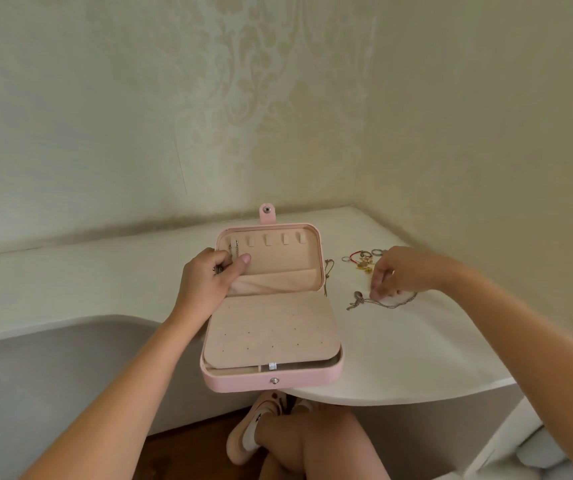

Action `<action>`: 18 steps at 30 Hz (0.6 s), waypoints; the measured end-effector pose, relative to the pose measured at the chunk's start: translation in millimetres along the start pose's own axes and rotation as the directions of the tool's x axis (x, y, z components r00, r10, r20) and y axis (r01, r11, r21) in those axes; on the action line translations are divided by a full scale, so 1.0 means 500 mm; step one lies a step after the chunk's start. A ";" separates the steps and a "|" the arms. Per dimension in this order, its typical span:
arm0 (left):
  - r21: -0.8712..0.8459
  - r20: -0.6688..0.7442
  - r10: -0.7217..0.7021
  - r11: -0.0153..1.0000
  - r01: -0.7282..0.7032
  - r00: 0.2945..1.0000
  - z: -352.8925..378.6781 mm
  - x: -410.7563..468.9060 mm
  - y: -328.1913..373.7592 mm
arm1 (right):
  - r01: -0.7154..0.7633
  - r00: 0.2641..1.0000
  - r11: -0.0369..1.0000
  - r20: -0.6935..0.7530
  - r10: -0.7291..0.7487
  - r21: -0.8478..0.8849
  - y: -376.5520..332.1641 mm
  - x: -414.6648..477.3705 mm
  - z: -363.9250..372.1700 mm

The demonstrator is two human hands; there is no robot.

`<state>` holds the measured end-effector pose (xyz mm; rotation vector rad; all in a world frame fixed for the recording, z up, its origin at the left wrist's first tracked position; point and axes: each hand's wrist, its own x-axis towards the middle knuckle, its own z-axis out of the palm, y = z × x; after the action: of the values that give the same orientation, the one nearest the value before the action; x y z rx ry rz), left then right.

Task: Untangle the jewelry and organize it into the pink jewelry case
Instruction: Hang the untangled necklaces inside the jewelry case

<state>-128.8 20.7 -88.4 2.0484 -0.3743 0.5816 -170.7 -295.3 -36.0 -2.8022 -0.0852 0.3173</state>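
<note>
The pink jewelry case (271, 381) lies open on the white table (399, 358), its lid upright with a row of hooks. A thin chain (234, 249) hangs from the leftmost hook. My left hand (209, 278) grips the lid's left edge, thumb across the lining near that chain. My right hand (399, 271) reaches down to the right of the case and pinches a silver chain (382, 303) lying on the table. A small pile of rings, gold charms and a red cord (364, 259) sits behind it. Another thin chain (328, 275) lies by the lid's right edge.
The table fits into a corner with wallpapered walls at the back and right. Its curved front edge runs just under the case, which overhangs it slightly. A grey rounded seat back (53, 375) is at the left. My crossed legs and shoe (261, 431) are below.
</note>
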 end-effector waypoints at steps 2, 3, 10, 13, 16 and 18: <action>0.000 0.006 0.005 1.000 -0.005 1.000 0.005 -0.002 0.004 | -0.018 1.000 1.000 -0.005 0.018 0.003 -0.001 -0.009 0.010; 0.000 0.005 0.003 1.000 -0.003 1.000 0.008 -0.003 0.005 | -0.015 1.000 1.000 -0.013 0.015 0.005 -0.003 -0.013 0.014; 0.027 -0.028 -0.007 1.000 0.008 1.000 0.021 -0.015 0.012 | 0.081 0.995 0.995 -0.049 -0.084 -0.056 -0.005 -0.028 0.031; 0.029 -0.023 -0.008 1.000 0.009 1.000 0.023 -0.016 0.013 | 0.088 0.972 0.995 -0.221 -0.076 0.048 0.014 -0.039 0.033; 0.023 -0.023 0.001 1.000 0.000 1.000 0.024 -0.016 0.017 | 0.162 0.921 0.981 -0.373 -0.111 0.106 0.023 -0.069 0.043; 0.028 -0.019 0.015 1.000 -0.014 1.000 0.024 -0.017 0.019 | 0.191 0.902 0.981 -0.388 -0.188 -0.030 0.022 -0.087 0.070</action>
<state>-137.5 6.1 -91.7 2.0668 -0.3714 0.6183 -220.7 -299.0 -63.0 -2.7592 -0.2609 -0.2879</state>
